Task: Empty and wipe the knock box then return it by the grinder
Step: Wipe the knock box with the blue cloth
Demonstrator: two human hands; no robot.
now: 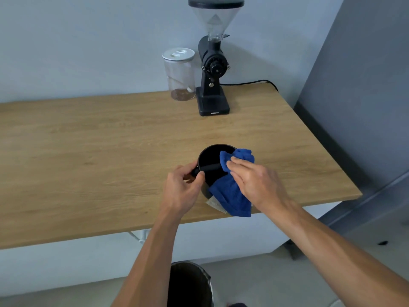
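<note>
The black round knock box [210,157] stands upright on the wooden table [99,147], near its front edge. My left hand [184,187] grips the box's left side, at the end of its knock bar. A blue cloth [231,189] hangs over the box's right rim, partly inside it, its lower end trailing to the table's edge. My right hand [252,178] presses on the cloth, fingers reaching into the box. The black coffee grinder [212,69] with a clear hopper stands at the back of the table.
A clear jar [179,75] with a white lid and some beans stands just left of the grinder. The grinder's cable [250,83] runs to the right behind it. A dark bin [190,284] sits on the floor below the table's front edge. A grey cabinet [365,96] stands to the right.
</note>
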